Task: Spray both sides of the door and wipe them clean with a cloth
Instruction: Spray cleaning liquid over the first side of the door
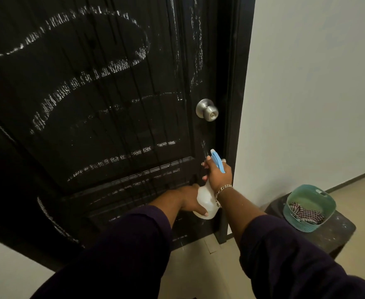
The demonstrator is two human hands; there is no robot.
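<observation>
Right hand (217, 172) gripping spray bottle (206, 201) neck, left hand (190, 199) cupping its base, fingers partly hidden, door (91, 104) top cropped.

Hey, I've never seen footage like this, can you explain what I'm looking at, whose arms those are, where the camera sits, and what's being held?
There is no machine here. The single picture comes from a camera worn on a person's head, looking forward and down, so the two arms in dark sleeves are that person's own. The right hand grips the neck of a white spray bottle with a blue trigger, while the left hand supports its base. In front stands a black door marked with white chalky scribbles and a silver knob. To the right, on a dark stool, sits a green basket holding a checked cloth, not yet used.
</observation>
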